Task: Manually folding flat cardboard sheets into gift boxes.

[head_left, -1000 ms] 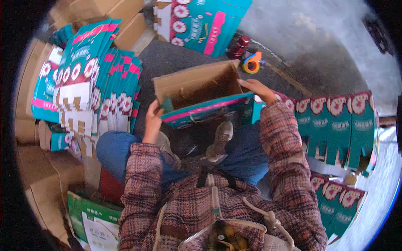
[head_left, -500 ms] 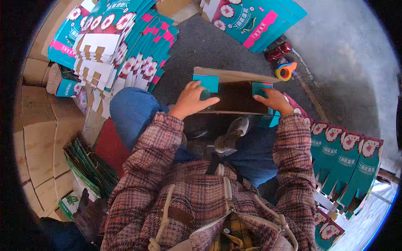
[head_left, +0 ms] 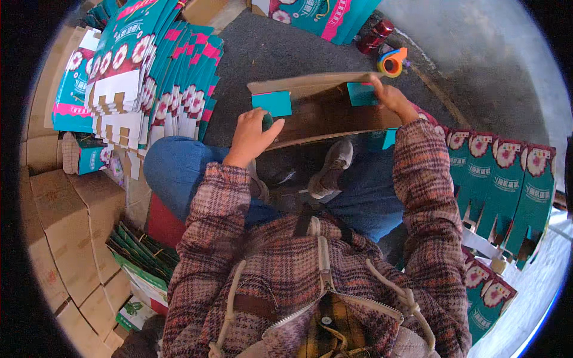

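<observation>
At centre frame, two bare hands hold an open brown cardboard box with teal flaps [head_left: 325,119]. The left hand [head_left: 253,137] grips its left end, some fingertips hidden; the right hand [head_left: 394,100], slightly blurred, seems to pinch the far right corner. Shadow obscures the box's inside. The top edge crops flat teal-and-pink printed cartons [head_left: 313,17].

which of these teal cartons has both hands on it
The open carton beyond the shoes: left hand at its left end, right hand at its right. The flattened cartons at left, top stack and carton row at right are untouched.
</observation>
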The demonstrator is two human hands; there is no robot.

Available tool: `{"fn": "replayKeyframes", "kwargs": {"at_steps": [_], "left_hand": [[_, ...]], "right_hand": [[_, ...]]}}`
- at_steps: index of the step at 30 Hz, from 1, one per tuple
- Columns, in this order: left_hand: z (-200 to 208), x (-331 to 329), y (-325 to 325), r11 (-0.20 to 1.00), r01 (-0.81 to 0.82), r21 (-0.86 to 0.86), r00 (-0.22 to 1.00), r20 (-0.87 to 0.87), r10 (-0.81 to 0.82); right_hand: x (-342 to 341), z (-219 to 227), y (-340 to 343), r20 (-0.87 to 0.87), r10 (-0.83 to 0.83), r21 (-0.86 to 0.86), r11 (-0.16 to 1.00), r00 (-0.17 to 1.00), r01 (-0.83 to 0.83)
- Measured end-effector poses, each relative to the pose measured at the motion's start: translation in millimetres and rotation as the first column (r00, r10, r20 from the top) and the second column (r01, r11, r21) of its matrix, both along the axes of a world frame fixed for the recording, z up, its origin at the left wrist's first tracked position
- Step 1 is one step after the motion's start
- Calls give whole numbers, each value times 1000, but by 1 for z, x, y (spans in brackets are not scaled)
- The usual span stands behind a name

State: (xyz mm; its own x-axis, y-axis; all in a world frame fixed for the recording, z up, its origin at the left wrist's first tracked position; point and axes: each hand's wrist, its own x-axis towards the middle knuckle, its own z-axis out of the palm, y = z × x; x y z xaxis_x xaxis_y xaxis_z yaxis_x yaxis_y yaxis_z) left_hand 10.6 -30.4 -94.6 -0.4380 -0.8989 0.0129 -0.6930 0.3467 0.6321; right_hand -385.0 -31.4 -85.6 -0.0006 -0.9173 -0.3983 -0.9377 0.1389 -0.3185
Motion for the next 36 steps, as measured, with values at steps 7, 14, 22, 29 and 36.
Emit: {"fn": "replayKeyframes", "kwargs": {"at_steps": [7, 14, 22, 29, 36], "left_hand": [[-4, 18, 1, 994, -19, 109, 997, -72, 27], [8, 27, 7, 905, -85, 417, 948, -247, 203], [-3, 36, 11, 928, -73, 365, 876, -421, 235], [-60, 19, 2, 975, -62, 214, 952, -280, 123], [-84, 28, -7, 916, 45, 398, 970, -235, 55]], "right_hand": [[19, 33, 1, 552, -542, 282, 836, 633, 470], [-7, 12, 6, 350, -302, 271, 939, 887, 212], [23, 3, 6, -136, 8, 21, 1000, 991, -5], [17, 10, 13, -315, -27, -109, 994, 949, -8], [23, 53, 14, 181, -284, 351, 913, 942, 207]]}}
